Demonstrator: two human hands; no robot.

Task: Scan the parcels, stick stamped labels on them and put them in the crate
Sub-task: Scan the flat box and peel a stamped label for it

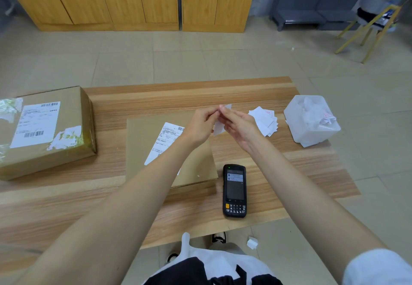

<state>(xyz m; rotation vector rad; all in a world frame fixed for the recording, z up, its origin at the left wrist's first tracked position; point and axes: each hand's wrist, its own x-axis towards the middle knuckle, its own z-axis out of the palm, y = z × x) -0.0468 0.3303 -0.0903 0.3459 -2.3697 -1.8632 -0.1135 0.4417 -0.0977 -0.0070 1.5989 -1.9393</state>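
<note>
both hands (219, 123) on a white label (219, 126) above parcel (142, 142)

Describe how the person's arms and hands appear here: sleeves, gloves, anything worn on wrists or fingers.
The left hand and right hand are bare: no gloves, and no ring, watch or band shows. Both forearms are uncovered. A pale, whitish sleeve covers the right upper arm at the lower corner of the picture; no sleeve shows on the left arm.
</note>
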